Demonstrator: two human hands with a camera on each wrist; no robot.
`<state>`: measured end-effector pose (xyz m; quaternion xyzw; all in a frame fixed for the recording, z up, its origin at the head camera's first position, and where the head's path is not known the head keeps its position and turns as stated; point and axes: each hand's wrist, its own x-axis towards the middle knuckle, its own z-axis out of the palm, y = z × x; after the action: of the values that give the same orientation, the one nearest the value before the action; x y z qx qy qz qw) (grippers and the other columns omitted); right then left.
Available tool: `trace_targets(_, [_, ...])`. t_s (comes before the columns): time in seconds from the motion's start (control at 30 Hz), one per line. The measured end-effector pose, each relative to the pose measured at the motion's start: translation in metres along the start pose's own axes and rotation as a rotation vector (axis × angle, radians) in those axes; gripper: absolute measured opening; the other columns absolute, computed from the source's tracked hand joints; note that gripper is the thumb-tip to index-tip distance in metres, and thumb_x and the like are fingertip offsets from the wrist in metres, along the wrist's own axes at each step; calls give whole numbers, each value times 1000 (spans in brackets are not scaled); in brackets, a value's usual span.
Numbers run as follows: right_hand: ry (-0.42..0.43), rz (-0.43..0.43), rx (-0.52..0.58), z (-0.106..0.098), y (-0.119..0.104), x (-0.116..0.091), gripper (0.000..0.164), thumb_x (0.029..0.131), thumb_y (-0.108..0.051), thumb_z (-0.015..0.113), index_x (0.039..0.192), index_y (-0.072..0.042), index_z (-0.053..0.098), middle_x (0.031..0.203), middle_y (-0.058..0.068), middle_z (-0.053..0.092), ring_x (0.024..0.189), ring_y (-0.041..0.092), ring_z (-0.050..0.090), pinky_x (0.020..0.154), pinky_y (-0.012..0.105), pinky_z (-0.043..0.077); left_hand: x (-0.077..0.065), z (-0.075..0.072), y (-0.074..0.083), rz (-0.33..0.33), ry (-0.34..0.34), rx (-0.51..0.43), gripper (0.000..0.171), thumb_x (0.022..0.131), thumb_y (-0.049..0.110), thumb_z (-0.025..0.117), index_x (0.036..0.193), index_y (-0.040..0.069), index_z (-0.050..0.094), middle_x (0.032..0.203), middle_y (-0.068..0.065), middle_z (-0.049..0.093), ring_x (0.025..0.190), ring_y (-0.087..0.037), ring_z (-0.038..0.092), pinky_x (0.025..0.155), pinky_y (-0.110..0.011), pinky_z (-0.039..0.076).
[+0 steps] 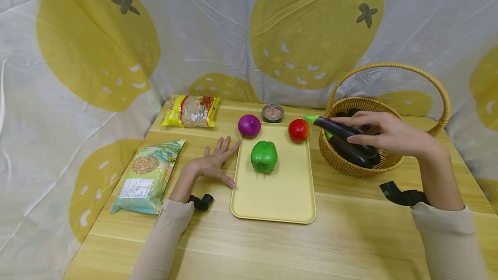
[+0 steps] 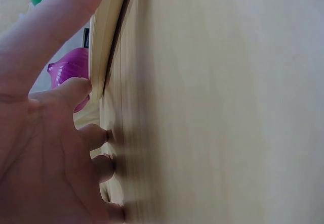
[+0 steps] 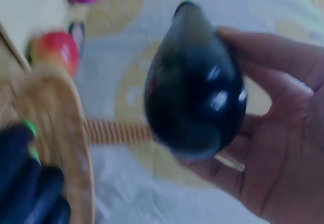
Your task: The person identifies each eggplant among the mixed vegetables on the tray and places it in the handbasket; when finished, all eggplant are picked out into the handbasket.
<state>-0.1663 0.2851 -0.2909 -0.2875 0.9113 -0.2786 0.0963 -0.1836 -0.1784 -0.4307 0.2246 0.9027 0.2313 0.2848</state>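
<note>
My right hand [image 1: 393, 133] grips a dark purple eggplant [image 1: 337, 129] between thumb and fingers, above the wicker basket [image 1: 342, 168]. The green stem end points left, toward the tray. In the right wrist view the eggplant [image 3: 195, 92] shows its rounded end, clear of the basket. More eggplants [image 1: 352, 152] lie in the basket. My left hand [image 1: 212, 165] is spread beside the cream tray [image 1: 272, 202], its thumb and index fingertip at the left rim. On the tray are a green bell pepper [image 1: 264, 157], a purple onion [image 1: 249, 125] at the back left corner and a red round fruit [image 1: 298, 130] at the back right.
Behind the tray stands a small round tin [image 1: 272, 113]. A yellow food bag [image 1: 190, 111] lies at the back left, and a green bag [image 1: 145, 178] is left of my left hand. The basket's tall handle [image 1: 393, 65] arches above it. A lemon-print cloth [image 1: 206, 33] hangs behind the table.
</note>
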Motion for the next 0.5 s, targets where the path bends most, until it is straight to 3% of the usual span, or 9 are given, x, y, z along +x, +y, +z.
trace_targets(0.13, [-28,209,-48,-25,20,-1,53,102,-31,67,152,-32,53,130,9,66,57,10,37,57,29,38,-1,-1,0,1,5,3,136,74,47,91,168,22,-5,170,-20,-25,157,-41,-27,119,-74,-18])
trace_targets(0.23, [-72,305,-86,-34,37,3,55,102,-39,65,154,-31,50,150,16,58,64,13,41,65,30,38,-1,-1,0,0,5,6,136,74,47,91,168,23,-5,170,-20,-25,157,-41,-28,120,-73,-18])
trace_targets(0.3, [-83,318,-93,-35,49,8,56,102,-40,65,155,-27,50,151,19,57,76,11,49,70,30,40,-1,-1,0,-3,5,7,136,74,47,91,168,23,-5,170,-20,-25,157,-41,-27,120,-73,-18])
trace_targets(0.37, [-96,336,-83,-33,60,13,57,103,-38,64,155,-22,50,146,21,60,70,11,45,69,31,40,-1,-1,0,-3,4,7,136,75,47,91,168,23,-5,170,-20,-25,157,-41,-27,120,-74,-18])
trace_targets(0.43, [-110,358,-71,-30,72,19,57,103,-34,64,155,-17,50,126,24,67,64,10,39,66,31,40,-1,0,0,0,4,8,136,75,48,91,168,23,-5,170,-20,-25,157,-41,-27,120,-74,-18])
trace_targets(0.5, [-133,372,-57,-26,83,23,56,103,-28,64,154,-10,50,124,31,64,64,11,37,66,32,39,-1,0,1,4,5,9,136,75,48,91,168,23,-5,170,-20,-25,157,-41,-27,119,-74,-18])
